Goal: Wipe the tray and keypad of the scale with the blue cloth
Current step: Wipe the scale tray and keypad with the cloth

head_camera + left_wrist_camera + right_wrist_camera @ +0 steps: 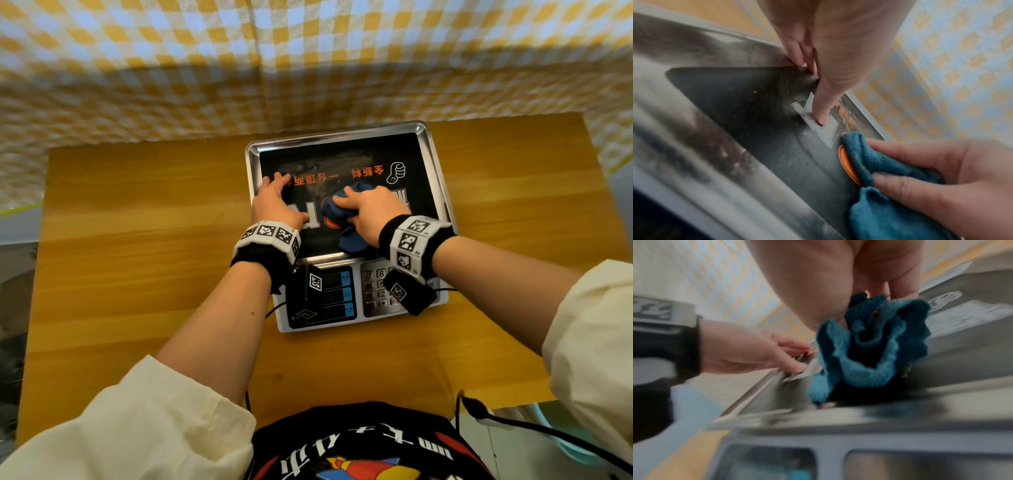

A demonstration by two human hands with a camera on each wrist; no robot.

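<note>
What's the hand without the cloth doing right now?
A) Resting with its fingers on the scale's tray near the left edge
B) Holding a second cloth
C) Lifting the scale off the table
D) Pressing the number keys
A: the left hand lies with fingers extended on the tray near its left rim, while the right hand grips the blue cloth on the tray surface.

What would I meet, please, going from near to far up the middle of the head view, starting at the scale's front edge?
Keypad → near rim of the tray → blue cloth gripped by the right hand → far rim of the tray → wooden table → checked cloth.
</note>
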